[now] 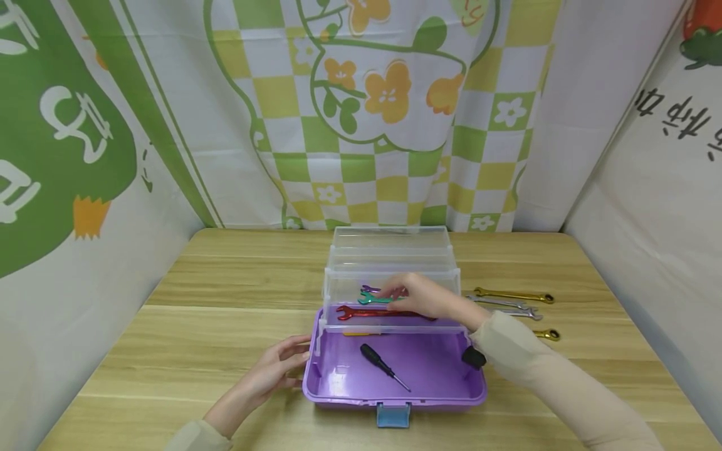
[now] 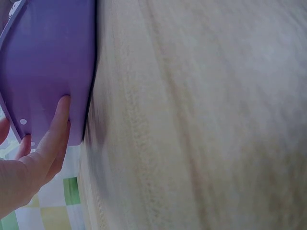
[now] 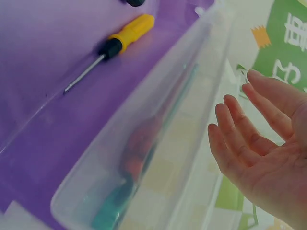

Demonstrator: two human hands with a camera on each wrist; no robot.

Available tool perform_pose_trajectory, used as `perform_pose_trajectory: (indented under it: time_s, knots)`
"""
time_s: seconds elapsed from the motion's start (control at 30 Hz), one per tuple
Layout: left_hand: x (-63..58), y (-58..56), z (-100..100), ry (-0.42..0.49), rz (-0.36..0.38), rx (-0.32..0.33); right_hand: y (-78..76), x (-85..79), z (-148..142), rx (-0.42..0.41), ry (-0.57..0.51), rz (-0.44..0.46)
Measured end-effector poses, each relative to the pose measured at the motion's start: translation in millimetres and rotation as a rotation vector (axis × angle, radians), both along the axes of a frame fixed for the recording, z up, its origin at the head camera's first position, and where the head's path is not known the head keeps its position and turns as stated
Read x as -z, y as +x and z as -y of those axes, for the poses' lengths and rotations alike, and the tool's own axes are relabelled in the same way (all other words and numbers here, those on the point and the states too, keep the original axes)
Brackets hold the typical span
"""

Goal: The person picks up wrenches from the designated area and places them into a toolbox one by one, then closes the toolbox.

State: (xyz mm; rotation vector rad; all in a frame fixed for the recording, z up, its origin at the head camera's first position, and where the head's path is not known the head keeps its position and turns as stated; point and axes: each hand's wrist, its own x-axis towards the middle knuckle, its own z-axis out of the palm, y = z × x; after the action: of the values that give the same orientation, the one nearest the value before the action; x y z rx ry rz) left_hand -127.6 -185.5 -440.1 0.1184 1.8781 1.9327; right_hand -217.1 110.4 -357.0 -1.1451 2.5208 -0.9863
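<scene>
A purple toolbox [image 1: 395, 401] stands with its clear fold-out trays [image 1: 395, 235] raised at the back. My left hand [image 1: 276, 369] rests its fingertips against the box's left wall, fingers fairly straight in the left wrist view. Over the trays is my right hand [image 1: 420, 297], which shows an empty palm and spread fingers in the right wrist view. Beneath and beside it lie a red wrench [image 1: 361, 313], a green wrench [image 1: 369, 299] and a purple wrench [image 1: 366, 288] in the trays. A black screwdriver [image 1: 378, 358] and a yellow-handled screwdriver [image 3: 132, 32] lie on the box floor.
Right of the box, gold wrenches [image 1: 513, 294] and silver wrenches [image 1: 507, 304] lie on the wooden table [image 1: 225, 300], partly hidden by the right arm. A blue latch [image 1: 393, 415] hangs at the box's front. A patterned curtain [image 1: 383, 175] hangs behind the table.
</scene>
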Motion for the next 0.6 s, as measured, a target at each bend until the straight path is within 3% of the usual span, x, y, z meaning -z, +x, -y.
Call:
perform_pose_trajectory:
  time_s: [0.6]
  knots:
    - [2.9,-0.2,-0.2,-0.008,0.006,-0.011,14.4,1.2,-54.4,0.166,-0.156,-0.124]
